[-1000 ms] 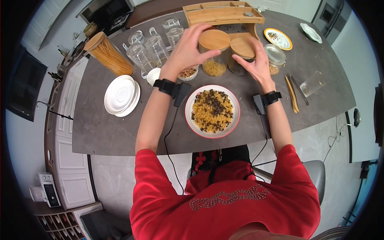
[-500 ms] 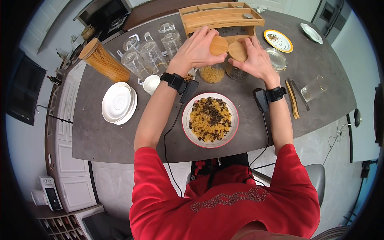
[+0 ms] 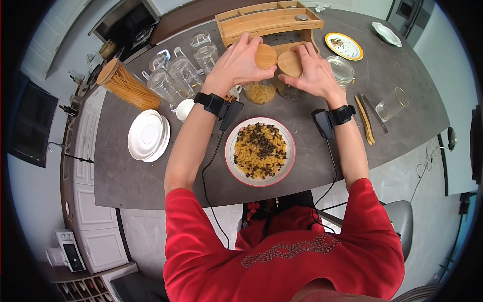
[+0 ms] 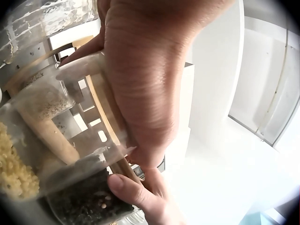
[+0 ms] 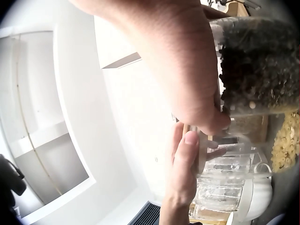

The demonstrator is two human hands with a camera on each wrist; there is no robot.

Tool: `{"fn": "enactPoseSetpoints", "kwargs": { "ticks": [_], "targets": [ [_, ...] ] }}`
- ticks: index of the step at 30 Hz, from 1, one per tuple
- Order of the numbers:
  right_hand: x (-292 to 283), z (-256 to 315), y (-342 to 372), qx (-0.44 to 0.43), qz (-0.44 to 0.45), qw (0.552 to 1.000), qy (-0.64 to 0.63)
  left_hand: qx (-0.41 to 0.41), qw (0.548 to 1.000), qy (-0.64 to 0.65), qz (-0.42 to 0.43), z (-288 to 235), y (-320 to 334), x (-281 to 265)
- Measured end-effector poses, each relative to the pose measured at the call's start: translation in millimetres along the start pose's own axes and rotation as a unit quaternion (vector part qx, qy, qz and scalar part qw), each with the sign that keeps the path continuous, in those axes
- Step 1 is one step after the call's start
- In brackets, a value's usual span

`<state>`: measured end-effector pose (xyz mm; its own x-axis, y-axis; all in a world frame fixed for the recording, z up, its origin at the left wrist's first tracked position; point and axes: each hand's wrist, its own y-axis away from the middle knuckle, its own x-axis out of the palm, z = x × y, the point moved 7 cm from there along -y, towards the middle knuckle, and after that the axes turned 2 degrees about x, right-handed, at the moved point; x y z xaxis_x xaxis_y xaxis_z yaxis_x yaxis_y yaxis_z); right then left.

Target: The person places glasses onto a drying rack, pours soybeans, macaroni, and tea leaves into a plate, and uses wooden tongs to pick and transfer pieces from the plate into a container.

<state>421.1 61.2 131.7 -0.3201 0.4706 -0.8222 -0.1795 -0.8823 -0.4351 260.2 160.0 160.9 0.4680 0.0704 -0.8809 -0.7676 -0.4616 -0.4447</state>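
My left hand (image 3: pixel 235 64) grips the round wooden lid (image 3: pixel 265 56) of a clear jar of yellow pasta (image 3: pixel 260 93), thumb and fingers around the lid's edge. Beside it, my right hand (image 3: pixel 317 73) holds the wooden lid (image 3: pixel 289 63) of a second clear jar (image 3: pixel 292 92). Small dark pieces (image 5: pixel 260 65) fill much of that jar in the right wrist view. Both jars are upright and side by side, lids on. Nearer my body sits a red-rimmed bowl (image 3: pixel 288 163), heaped with yellow food and dark bits.
Left of the hands are glass mugs (image 3: pixel 182 75), a jar of spaghetti (image 3: pixel 128 86) and stacked white saucers (image 3: pixel 146 135). At right lie wooden tongs (image 3: pixel 364 121), a knife (image 3: pixel 375 115) and a drinking glass (image 3: pixel 392 104). A wooden rack (image 3: pixel 269 22) stands behind.
Both hands have closed in from around the jar tops to a firmer grip on the lids' edges. The head view has shifted slightly.
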Motion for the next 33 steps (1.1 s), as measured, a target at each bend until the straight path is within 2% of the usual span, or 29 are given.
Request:
{"fn": "enactPoseSetpoints", "kwargs": {
  "ticks": [3, 5, 12, 14, 16, 17, 19, 21, 23, 29, 33],
  "targets": [
    [2.6, -2.3, -0.1, -0.004, -0.012, 1.0, -0.004, -0.009, 1.0, 0.001, 0.006, -0.3, -2.9, -1.9],
    [1.8, -2.0, -0.6, 0.0, -0.009, 1.0, -0.004, -0.04, 0.998, 0.005, 0.042, 0.9, -4.7, -0.6],
    [4.5, -3.7, -5.1, 0.023, 0.015, 0.999, -0.02, -0.06, 0.998, 0.005, 0.036, 7.7, -7.3, -0.7],
    [0.6, -5.0, -6.8, 0.032, 0.02, 0.999, -0.024, -0.071, 0.995, -0.019, 0.063, 9.3, -11.0, -5.1],
    [1.3, -4.9, -11.1, 0.036, 0.084, 0.995, -0.031, -0.075, 0.993, -0.035, 0.082, 5.2, -12.2, -9.7],
    [-1.4, -5.4, -14.1, 0.035, 0.081, 0.996, -0.033, -0.078, 0.99, -0.049, 0.102, 3.7, -11.7, -10.5],
    [3.4, -8.3, -17.5, 0.039, 0.135, 0.989, -0.049, -0.071, 0.992, -0.049, 0.097, 0.9, -6.3, -13.6],
    [4.7, -15.1, -21.1, 0.038, 0.14, 0.987, -0.07, -0.068, 0.992, -0.049, 0.092, 6.0, -3.4, -17.0],
    [3.4, -19.1, -20.7, 0.043, 0.162, 0.981, -0.093, -0.051, 0.994, 0.017, 0.099, 10.6, 2.5, -16.4],
    [-0.9, -20.4, -20.1, 0.015, 0.167, 0.978, -0.121, -0.062, 0.988, 0.096, 0.102, 13.5, 5.0, -17.1],
    [-6.3, -18.8, -21.1, 0.01, 0.158, 0.98, -0.122, -0.076, 0.985, 0.072, 0.136, 9.9, 1.6, -14.2]
  ]
}}
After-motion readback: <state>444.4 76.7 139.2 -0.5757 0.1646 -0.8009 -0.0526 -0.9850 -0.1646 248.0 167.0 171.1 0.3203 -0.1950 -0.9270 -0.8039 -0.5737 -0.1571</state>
